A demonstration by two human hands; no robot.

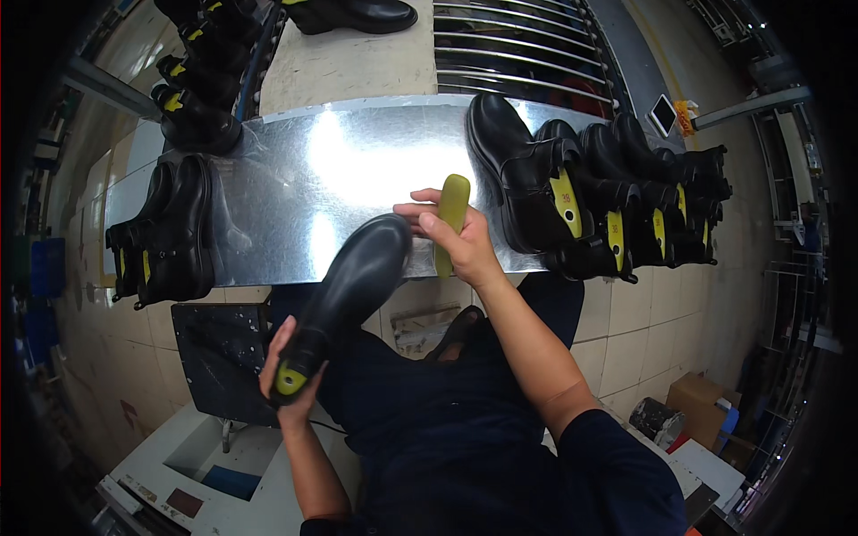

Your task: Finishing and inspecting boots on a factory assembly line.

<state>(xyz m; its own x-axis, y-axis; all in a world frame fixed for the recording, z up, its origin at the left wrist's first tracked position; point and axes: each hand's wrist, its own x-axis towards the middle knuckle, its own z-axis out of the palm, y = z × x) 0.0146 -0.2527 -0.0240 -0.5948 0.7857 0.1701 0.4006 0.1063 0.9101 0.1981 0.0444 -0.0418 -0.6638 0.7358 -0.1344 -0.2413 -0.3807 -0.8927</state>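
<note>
Shiny metal table [295, 179] spans the view; over its near edge the left hand [288, 375] grips a black boot [353, 286] by the heel, palm hidden. The right hand [456, 239] holds a yellow-green insole [451, 210], lower end hidden. Boot rows [608, 196] flank the table.

A single head-worn fisheye view looks steeply down from above the person's own lap, facing forward over a shiny metal table [295, 192] close in front. The forearms enter from the lower edge, the tiled floor [626, 330] shows beneath the table's near edge, and straight lines bow toward the dark rim, where surrounding racks appear small and distant
</note>
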